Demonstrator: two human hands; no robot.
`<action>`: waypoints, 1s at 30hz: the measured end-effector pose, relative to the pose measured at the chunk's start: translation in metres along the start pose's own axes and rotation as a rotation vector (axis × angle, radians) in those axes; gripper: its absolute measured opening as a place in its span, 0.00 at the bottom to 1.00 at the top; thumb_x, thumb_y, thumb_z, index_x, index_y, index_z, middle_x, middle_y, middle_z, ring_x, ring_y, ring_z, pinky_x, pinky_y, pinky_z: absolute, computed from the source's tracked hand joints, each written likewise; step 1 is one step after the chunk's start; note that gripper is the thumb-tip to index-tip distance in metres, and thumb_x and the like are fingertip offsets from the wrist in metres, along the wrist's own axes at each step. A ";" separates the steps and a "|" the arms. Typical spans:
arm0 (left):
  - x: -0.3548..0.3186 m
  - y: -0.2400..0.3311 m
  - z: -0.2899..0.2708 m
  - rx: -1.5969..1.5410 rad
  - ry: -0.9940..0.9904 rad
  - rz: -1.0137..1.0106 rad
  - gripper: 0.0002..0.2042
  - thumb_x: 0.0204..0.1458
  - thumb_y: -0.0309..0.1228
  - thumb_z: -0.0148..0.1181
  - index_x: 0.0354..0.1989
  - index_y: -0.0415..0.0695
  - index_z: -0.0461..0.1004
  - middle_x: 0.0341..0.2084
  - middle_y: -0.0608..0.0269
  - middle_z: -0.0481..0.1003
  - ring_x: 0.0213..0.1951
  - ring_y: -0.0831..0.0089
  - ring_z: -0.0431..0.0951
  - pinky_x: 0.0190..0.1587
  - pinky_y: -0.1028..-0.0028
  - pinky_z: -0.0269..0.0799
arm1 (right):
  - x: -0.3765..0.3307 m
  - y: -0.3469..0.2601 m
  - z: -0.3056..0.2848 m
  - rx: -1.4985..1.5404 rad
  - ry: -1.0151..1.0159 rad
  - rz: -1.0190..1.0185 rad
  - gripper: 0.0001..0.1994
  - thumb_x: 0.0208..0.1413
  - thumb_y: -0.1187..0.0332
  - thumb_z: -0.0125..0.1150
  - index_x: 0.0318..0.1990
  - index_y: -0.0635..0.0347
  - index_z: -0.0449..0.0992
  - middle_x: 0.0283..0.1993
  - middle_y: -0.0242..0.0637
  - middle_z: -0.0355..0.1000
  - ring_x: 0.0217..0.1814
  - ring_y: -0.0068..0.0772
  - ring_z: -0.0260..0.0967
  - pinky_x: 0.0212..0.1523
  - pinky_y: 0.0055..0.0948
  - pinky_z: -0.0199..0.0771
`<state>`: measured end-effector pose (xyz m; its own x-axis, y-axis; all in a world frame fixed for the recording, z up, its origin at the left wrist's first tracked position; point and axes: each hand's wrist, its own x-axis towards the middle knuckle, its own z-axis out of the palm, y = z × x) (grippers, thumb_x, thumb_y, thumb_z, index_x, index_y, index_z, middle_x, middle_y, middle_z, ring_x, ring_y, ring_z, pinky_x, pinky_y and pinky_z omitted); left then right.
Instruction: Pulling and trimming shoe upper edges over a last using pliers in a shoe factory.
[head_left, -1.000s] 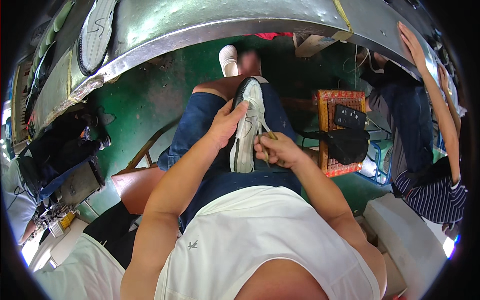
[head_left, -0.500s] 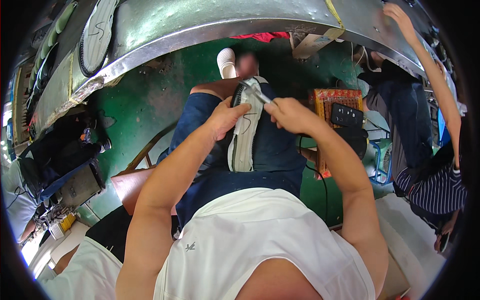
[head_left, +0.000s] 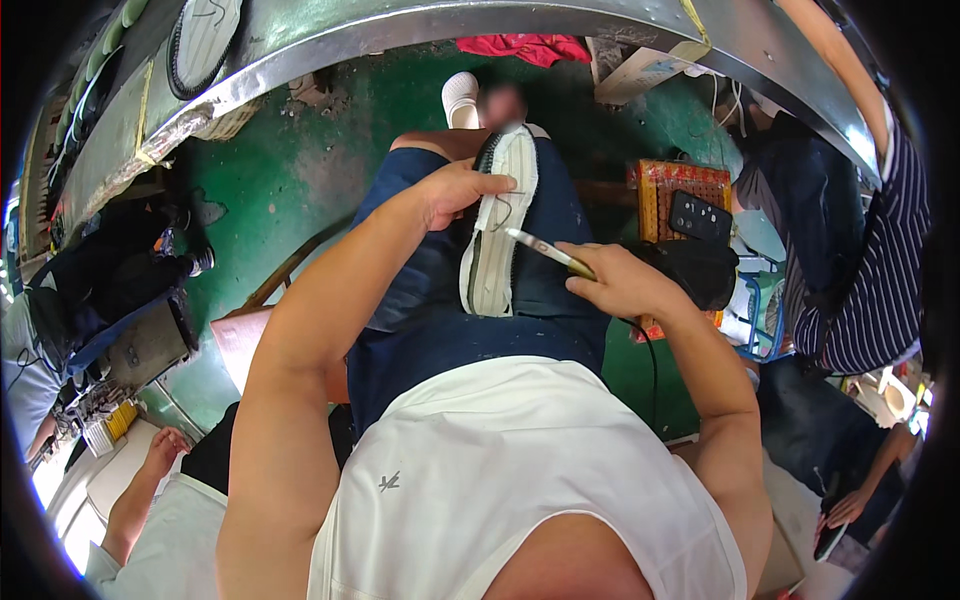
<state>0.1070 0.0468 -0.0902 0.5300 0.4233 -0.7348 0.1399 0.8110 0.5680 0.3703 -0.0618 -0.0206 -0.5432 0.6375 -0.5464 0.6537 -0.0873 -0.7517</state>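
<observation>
A shoe (head_left: 490, 275) lies sole up along my lap, its underside whitish with a dark ridged edge and a curved dark line drawn on it. My left hand (head_left: 455, 195) grips the shoe's upper part from the left side, thumb across the underside and fingers mostly hidden beneath. In my right hand (head_left: 622, 282) is a slim hand tool (head_left: 542, 248) with a pale metallic shaft and a yellowish-brown section by my fingers. Its tip points left, close over the middle of the shoe; whether it touches, I cannot tell.
Ahead curves a metal worktable (head_left: 400, 45), with another shoe (head_left: 205, 45) at its left. To my right stand a woven-topped stool (head_left: 655, 195) and a black device (head_left: 700, 217); a black cord (head_left: 653, 375) hangs nearby. A person in a striped top (head_left: 860, 270) sits at right; another person's hand (head_left: 165, 450) shows lower left.
My right hand and the tool have moved down and back from the shoe's far end to its middle. My left hand has shifted slightly up the shoe. The neighbour at right has leaned inward.
</observation>
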 end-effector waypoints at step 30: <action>-0.039 -0.055 0.002 -0.183 -0.043 0.306 0.38 0.55 0.37 0.69 0.71 0.43 0.56 0.60 0.59 0.70 0.60 0.68 0.70 0.63 0.67 0.65 | 0.021 -0.003 0.067 0.113 0.142 0.160 0.13 0.57 0.61 0.64 0.35 0.63 0.75 0.34 0.49 0.76 0.40 0.52 0.75 0.43 0.43 0.71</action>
<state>0.0806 -0.0150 -0.0922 0.5597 0.6433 -0.5225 -0.1808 0.7101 0.6805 0.3218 -0.0991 -0.0544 -0.3528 0.7091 -0.6105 0.6579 -0.2760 -0.7007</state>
